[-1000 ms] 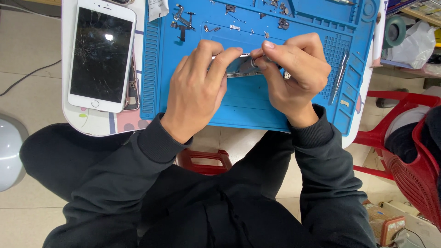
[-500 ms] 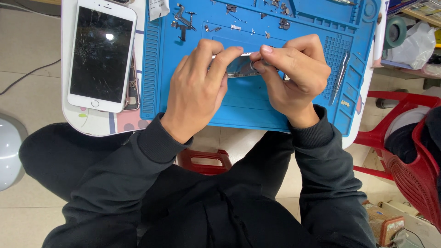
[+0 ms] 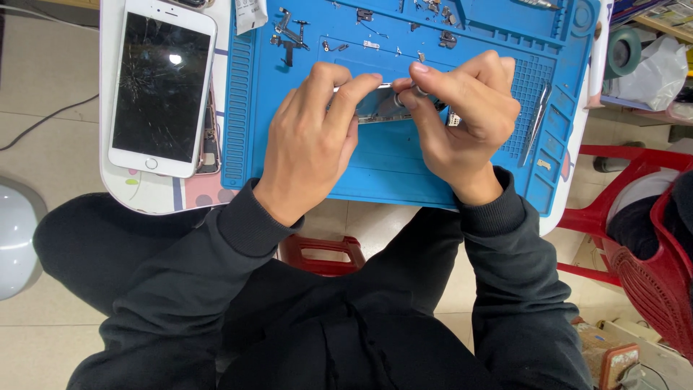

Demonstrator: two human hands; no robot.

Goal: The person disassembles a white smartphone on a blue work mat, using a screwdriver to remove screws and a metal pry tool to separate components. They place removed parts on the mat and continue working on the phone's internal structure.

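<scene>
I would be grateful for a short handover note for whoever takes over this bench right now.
Left hand: fingertips pinch the left end of a small metal phone part held over the blue work mat.
Right hand: pinches the part's right end, with a thin tool at it; the tip is hidden.
White phone with cracked screen lies face up left of the mat.
Small loose parts and screws sit along the mat's far edge; tweezers lie at its right side.
Done: phone opened, parts laid out.
Left: the held part is not yet set down.

A phone [image 3: 162,87] lies on the table [image 3: 151,193] left of the mat [image 3: 404,166], tweezers [image 3: 535,124] on its right side.
</scene>
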